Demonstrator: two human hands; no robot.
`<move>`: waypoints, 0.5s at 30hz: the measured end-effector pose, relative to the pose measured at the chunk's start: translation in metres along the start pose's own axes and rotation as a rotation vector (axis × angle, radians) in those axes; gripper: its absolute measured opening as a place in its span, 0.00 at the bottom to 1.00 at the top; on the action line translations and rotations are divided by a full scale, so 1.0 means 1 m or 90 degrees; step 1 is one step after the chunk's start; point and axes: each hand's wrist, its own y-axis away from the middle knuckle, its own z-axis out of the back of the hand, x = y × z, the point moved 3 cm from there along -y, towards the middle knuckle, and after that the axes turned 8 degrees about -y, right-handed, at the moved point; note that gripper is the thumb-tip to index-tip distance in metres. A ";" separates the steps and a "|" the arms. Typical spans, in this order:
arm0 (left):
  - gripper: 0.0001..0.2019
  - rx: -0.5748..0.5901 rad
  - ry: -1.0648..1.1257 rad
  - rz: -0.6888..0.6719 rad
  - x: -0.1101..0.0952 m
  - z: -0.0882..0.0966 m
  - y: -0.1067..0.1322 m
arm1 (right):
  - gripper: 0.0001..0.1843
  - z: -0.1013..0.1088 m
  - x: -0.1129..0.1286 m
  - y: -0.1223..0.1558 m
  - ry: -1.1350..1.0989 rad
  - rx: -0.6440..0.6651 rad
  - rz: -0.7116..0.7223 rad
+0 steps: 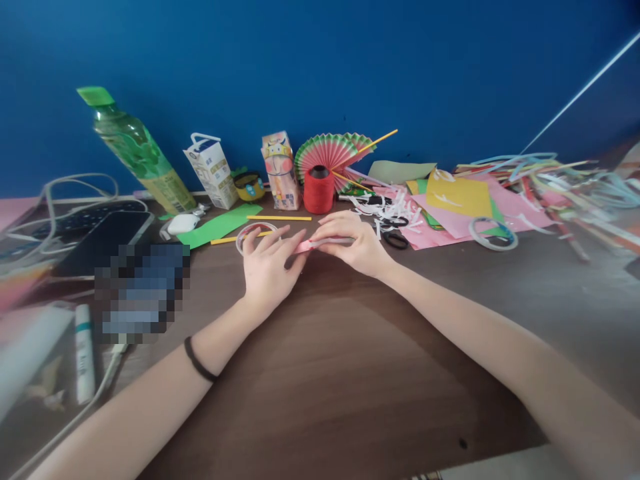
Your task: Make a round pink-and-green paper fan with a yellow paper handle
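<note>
A narrow folded strip of pink paper (320,243) lies on the brown table (350,360) between my hands. My left hand (270,267) rests on the table with its fingers stretched toward the strip, the fingertips pressing its left end. My right hand (353,243) is curled over the strip's right part, fingers pressed down on it. A black band circles my left wrist. A clear tape ring (253,235) lies just behind my left fingers.
Along the blue wall stand a green bottle (137,153), a milk carton (213,170), a small box (281,170), red thread spool (319,190) and a paper fan (330,152). Coloured sheets (457,200), scraps, scissors (395,237) and another tape roll (493,233) lie right; cables and a phone lie left.
</note>
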 end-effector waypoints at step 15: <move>0.11 0.008 -0.035 0.047 0.005 -0.004 0.002 | 0.08 0.000 0.013 0.006 0.283 -0.121 0.063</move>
